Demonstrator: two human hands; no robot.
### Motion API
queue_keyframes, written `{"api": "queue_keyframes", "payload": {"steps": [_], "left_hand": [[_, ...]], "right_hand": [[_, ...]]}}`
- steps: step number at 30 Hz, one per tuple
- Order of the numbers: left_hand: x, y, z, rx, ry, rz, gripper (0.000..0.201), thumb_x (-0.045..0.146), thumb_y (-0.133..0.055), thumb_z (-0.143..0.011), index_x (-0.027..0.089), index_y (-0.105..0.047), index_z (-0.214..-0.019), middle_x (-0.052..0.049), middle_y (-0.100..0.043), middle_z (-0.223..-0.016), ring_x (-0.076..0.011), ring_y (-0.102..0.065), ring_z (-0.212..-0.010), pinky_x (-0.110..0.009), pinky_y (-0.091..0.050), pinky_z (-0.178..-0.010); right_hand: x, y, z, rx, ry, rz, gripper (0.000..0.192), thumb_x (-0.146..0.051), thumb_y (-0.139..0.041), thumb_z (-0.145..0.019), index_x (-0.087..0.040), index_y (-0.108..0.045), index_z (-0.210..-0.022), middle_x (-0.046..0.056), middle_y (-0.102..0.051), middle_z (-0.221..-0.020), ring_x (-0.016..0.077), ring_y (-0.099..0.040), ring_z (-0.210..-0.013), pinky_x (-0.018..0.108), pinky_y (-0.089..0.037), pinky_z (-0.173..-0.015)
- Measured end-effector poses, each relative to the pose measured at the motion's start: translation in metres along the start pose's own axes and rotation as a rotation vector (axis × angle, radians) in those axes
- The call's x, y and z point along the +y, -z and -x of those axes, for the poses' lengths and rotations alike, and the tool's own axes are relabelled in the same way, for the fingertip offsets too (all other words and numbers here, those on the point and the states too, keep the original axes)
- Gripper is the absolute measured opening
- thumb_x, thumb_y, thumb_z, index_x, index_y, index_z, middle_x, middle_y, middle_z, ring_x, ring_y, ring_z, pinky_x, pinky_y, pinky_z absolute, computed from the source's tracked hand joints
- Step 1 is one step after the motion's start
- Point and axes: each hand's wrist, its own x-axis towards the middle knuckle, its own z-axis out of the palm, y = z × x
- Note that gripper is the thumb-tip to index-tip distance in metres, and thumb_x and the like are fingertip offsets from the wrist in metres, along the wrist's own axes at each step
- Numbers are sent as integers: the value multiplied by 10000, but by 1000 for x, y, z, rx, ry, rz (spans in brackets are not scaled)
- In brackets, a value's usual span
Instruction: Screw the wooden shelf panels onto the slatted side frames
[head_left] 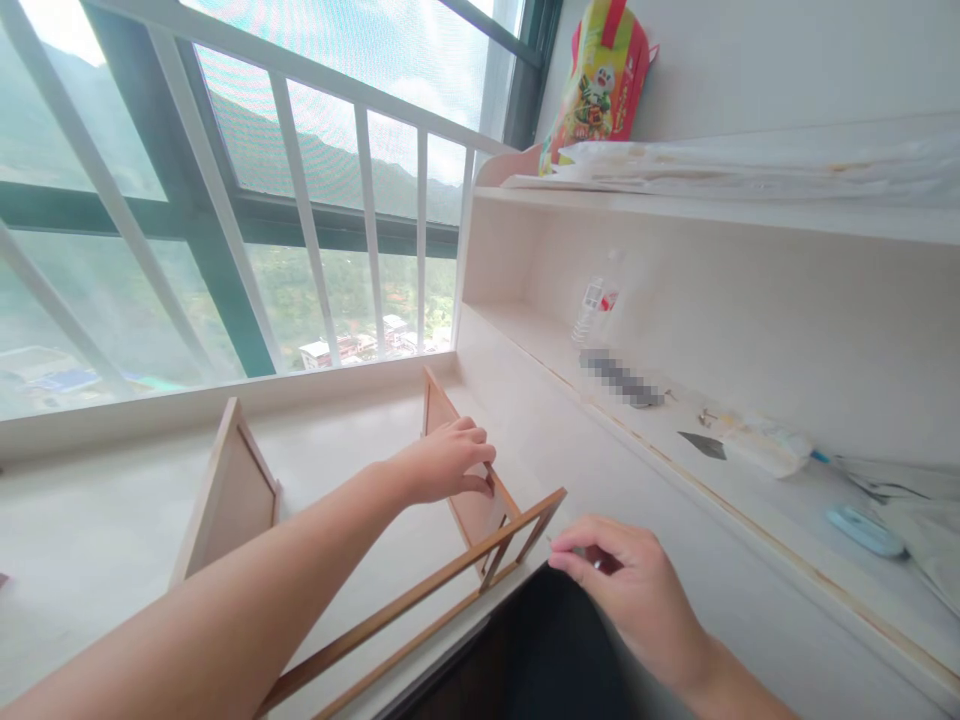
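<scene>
On the pale bench [105, 540] below the window we see a small wooden rack [420, 590]: 2 flat upright end panels joined by 2 thin rails running along the bench's front edge. Our left hand [442, 462] grips the top edge of the far panel, fingers curled over it. Our right hand [630, 585] hovers just beside the rail ends, fingers pinching something tiny we cannot make out. Bare bench lies between the panels. A plastic bottle [596, 310] stands on the smooth, light-toned shelf [540, 345] to the right.
</scene>
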Motion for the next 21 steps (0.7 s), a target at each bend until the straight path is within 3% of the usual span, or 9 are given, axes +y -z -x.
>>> {"api": "queue_keyframes", "payload": {"steps": [6, 15, 21], "left_hand": [[2, 2, 0, 2, -1, 0, 260, 460, -728, -873, 205, -695, -918, -70, -639, -941, -259, -535, -1024, -341, -453, -859], [3, 4, 1, -12, -8, -37, 264, 466, -701, -894, 203, -677, -884, -67, -633, -916, -253, -531, -982, -338, -435, -817], [5, 5, 0, -25, -12, -50, 242, 433, -714, -890, 199, -668, -847, -67, -631, -905, -248, -529, -969, -328, -427, -805]], "right_hand": [[14, -31, -2, 56, -124, -132, 145, -327, -755, -873, -218, -775, -781, -5, -731, -715, 124, -589, -599, 229, -448, -580], [23, -50, -6, 145, -11, -154, 147, -304, -735, -896, -204, -762, -792, 24, -750, -750, 149, -644, -639, 243, -496, -607], [29, -50, -5, 149, 26, -138, 114, -266, -722, -900, -209, -734, -802, 6, -731, -730, 139, -637, -617, 225, -509, -600]]}}
